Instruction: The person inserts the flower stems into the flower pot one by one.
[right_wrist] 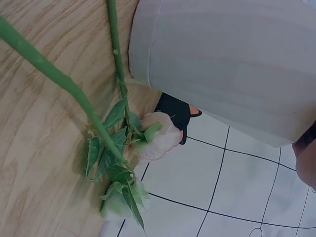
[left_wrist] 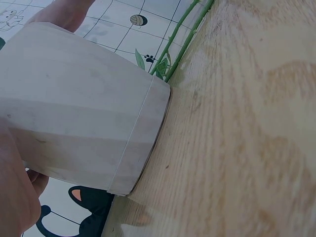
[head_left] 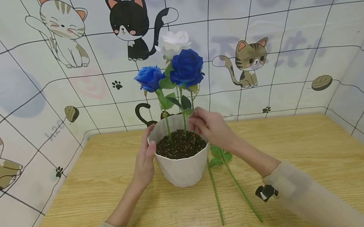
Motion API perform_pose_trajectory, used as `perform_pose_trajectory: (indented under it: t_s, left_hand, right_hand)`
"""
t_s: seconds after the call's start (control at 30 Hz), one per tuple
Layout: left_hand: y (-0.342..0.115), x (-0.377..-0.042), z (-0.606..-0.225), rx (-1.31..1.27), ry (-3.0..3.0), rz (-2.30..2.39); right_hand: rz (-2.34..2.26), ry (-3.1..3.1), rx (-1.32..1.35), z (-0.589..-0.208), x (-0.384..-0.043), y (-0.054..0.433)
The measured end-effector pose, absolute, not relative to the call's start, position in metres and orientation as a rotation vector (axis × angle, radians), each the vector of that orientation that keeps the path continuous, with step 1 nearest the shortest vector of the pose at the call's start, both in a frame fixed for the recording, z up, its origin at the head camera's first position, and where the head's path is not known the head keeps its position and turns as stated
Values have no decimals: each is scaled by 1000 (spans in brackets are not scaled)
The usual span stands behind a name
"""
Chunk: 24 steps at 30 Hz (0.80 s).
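Note:
A white faceted flowerpot point(head_left: 183, 171) stands on the table, filled with dark soil point(head_left: 174, 150). Three artificial roses rise from it: a lighter blue rose point(head_left: 149, 79) at left, a deep blue rose point(head_left: 186, 68) at right and a white rose point(head_left: 175, 43) behind. My left hand point(head_left: 144, 165) grips the pot's left side, thumb near the rim. Over the right rim, my right hand point(head_left: 215, 129) pinches a thin rose stem point(head_left: 194, 132) just above the soil; leaves partly cover the fingertips. In the left wrist view the pot's side point(left_wrist: 74, 108) fills the left.
Two loose roses lie right of the pot, their green stems point(head_left: 241, 187) pointing toward me. The right wrist view shows their blooms, a pale pink rose point(right_wrist: 160, 138) and a whitish rose point(right_wrist: 116, 205). Behind the wooden table point(head_left: 87, 199) hangs a cat-printed backdrop point(head_left: 169, 2).

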State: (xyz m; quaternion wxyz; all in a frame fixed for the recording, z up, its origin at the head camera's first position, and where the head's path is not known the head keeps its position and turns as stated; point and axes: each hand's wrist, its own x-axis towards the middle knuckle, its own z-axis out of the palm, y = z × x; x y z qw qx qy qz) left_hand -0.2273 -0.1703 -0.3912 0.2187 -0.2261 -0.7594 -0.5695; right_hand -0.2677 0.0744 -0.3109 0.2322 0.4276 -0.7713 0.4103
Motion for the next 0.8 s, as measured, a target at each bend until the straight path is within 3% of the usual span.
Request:
perform_pose_trajectory:
  t_s: [0.8]
  left_hand:
    - [-170,-228,-392,-632,-2089,-1581]
  right_hand:
    - [1118,-2392,1114,-306,-266,70]
